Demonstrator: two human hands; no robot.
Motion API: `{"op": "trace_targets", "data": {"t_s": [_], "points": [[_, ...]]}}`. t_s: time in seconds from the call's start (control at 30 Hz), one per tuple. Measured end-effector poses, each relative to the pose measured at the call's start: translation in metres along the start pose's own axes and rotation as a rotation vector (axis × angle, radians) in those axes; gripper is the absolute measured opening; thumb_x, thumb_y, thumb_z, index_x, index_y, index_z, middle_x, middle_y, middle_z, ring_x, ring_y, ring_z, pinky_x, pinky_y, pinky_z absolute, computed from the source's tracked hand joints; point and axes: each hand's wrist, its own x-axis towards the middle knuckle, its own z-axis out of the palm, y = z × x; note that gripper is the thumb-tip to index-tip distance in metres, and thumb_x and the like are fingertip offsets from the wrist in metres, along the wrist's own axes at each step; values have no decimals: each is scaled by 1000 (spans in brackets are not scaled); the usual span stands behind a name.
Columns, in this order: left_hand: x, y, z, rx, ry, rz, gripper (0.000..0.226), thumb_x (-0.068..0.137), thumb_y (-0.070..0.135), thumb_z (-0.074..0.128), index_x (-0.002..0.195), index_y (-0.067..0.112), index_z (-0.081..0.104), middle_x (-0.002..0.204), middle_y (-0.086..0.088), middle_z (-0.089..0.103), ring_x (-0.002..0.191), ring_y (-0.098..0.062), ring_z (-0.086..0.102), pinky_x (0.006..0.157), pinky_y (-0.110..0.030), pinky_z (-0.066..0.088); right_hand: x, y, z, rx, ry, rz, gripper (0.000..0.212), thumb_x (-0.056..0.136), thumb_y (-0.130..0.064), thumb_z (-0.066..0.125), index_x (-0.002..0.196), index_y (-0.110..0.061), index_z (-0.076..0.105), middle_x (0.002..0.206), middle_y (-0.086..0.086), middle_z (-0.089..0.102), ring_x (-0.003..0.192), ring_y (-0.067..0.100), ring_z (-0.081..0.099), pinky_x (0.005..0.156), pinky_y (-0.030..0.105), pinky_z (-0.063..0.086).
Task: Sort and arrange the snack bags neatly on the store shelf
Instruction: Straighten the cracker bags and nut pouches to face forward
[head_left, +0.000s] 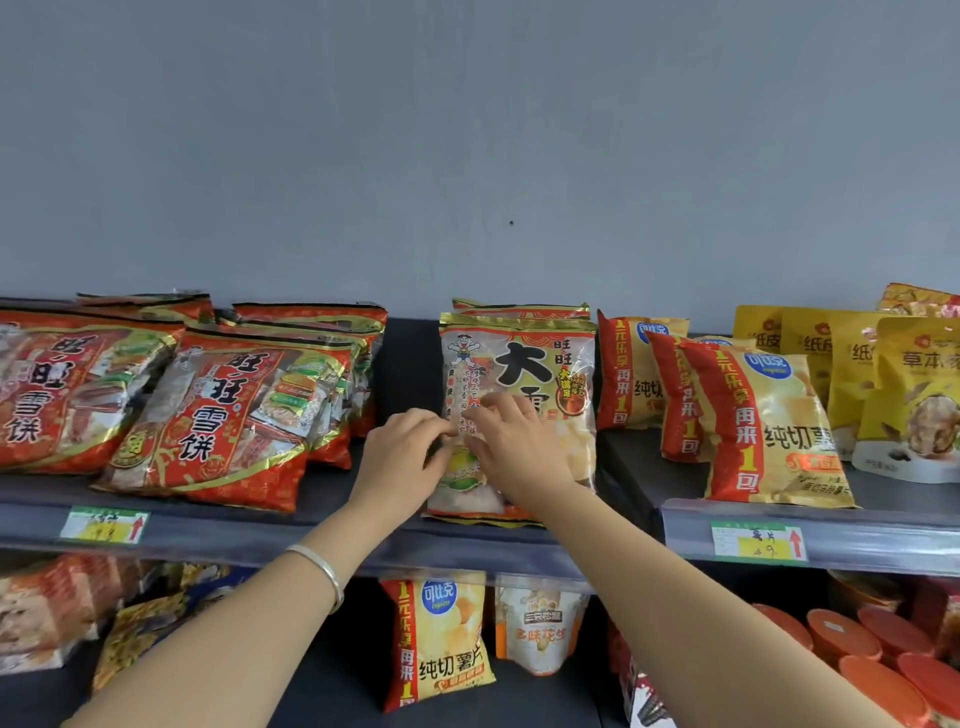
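L hand (402, 457) and R hand (519, 441) meet at centre of frame, both on a clear-and-gold plastic snack bag (524, 364) w/ big black character print. The bag lies tilted back at mid of the dark grey upper shelf (337, 493), bottom edge at the shelf's front lip. A second gold-topped bag (519, 309) sits just behind it.

R hand: fingers spread and relaxed, resting flat on the bag front. L hand: fingers bent at the bag's left edge, touching it; can't tell if it actually pinches. Silver bangle (322, 569) on L wrist.

Left of frame: stacks of red foil rice-cracker bags (223, 415), leaning, overlapping. Right of centre: yellow-and-red chip bags (763, 415), front one near the shelf edge. Far right: yellow paper-look pouches (914, 395) in a row. Green-white price tags on the shelf rail, lower left (104, 525) and lower right (758, 540).

Lower shelf, bottom of frame: one more yellow-red chip bag (441, 639), a white pouch (540, 623) beside it, orange-lidded tubs (841, 634) at lower right. Plain grey wall (467, 130) fills the top half.
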Motion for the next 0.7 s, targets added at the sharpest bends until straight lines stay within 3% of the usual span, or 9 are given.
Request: {"op": "trace_targets", "data": {"t_s": [0.17, 0.4, 0.7], "points": [[3, -74, -41, 75, 31, -70, 22, 88, 17, 61, 110, 18, 66, 111, 0, 62, 105, -21, 57, 84, -35, 44, 52, -57, 25, 42, -17, -58, 40, 98, -34, 46, 136, -20, 50, 139, 5, 45, 131, 29, 37, 101, 46, 40], [25, -173, -83, 102, 14, -146, 29, 92, 26, 55, 121, 22, 59, 122, 4, 54, 116, -17, 50, 98, -37, 39, 129, -126, 56, 84, 31, 32, 40, 98, -32, 46, 134, -17, 52, 135, 5, 49, 126, 28, 42, 95, 41, 44], [94, -250, -97, 158, -42, -123, 34, 96, 33, 48, 129, 27, 53, 137, 6, 49, 130, -15, 41, 109, -41, 29, 213, -134, 71, 94, -20, 145, 41, 100, -29, 41, 140, -20, 43, 141, 5, 45, 130, 28, 40, 100, 42, 41]]}}
